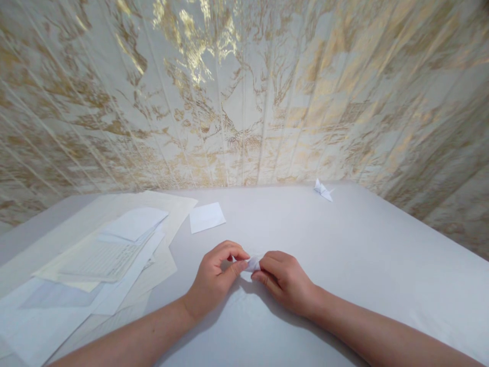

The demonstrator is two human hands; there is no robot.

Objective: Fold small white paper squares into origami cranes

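Observation:
A small piece of folded white paper is held between both hands, just above the white table. My left hand pinches its left end between thumb and forefinger. On the other side, my right hand grips the right end with thumb and curled fingers. Much of the paper is covered by the fingers, so its full shape cannot be made out. Beyond the left hand lies a flat white paper square.
Loose sheets and printed pages overlap in a pile at the left. A folded paper crane sits at the far right edge of the table. Behind the table hangs a white and gold patterned curtain.

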